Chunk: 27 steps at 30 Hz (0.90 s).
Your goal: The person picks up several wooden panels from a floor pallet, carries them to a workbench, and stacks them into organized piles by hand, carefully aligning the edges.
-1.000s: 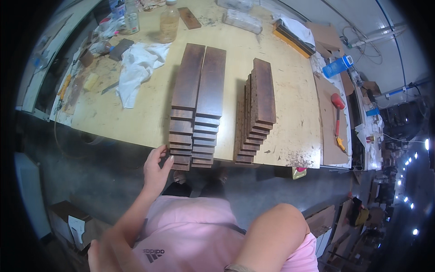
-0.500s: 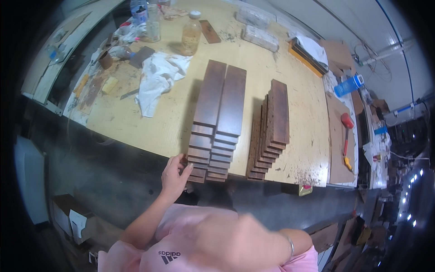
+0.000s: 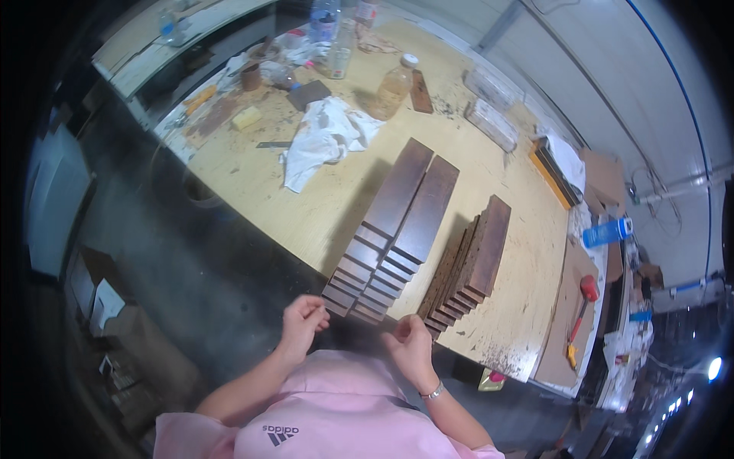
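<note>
Two side-by-side stacks of dark brown wooden boards lie on the table, the left stack (image 3: 394, 187) and the middle stack (image 3: 428, 210). Their near ends are stepped and reach the table's front edge. My left hand (image 3: 303, 325) is just off the near left corner of the left stack, fingers curled in, with nothing visible in them. Close to the middle stack's near end, my right hand (image 3: 410, 348) also has bent fingers drawn together, and no object shows in it. A narrower stack of brown boards (image 3: 489, 245) stands to the right.
The pale table (image 3: 252, 206) holds a white cloth (image 3: 329, 138), a bottle of yellowish liquid (image 3: 394, 88), a loose brown board (image 3: 420, 92) and a yellow sponge (image 3: 247, 117). On cardboard at the right lies a red-headed tool (image 3: 585, 306); a blue bottle (image 3: 608, 232) is beyond it.
My right hand has come forward from my chest to the stacks' near end. My left hand has come off the left stack's side, its fingers now curled. The view has turned and shifted.
</note>
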Each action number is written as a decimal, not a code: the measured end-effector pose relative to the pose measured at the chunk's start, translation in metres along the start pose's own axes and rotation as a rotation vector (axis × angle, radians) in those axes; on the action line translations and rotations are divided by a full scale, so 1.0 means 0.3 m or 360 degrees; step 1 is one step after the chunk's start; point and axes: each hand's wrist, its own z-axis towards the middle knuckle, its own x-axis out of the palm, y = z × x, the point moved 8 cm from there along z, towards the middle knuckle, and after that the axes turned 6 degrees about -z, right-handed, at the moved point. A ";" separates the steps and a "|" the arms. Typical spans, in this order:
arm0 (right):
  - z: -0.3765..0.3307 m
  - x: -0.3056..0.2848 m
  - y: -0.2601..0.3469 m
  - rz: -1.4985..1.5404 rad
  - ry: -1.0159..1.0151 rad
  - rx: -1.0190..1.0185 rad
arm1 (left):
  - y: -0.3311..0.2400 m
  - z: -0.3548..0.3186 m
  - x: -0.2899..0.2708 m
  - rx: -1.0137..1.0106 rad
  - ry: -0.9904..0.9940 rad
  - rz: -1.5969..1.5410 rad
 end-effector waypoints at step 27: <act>-0.206 0.436 -0.014 0.0568 0.1668 -0.0401 | 0.444 -0.347 -0.240 0.0036 -0.0763 -0.0677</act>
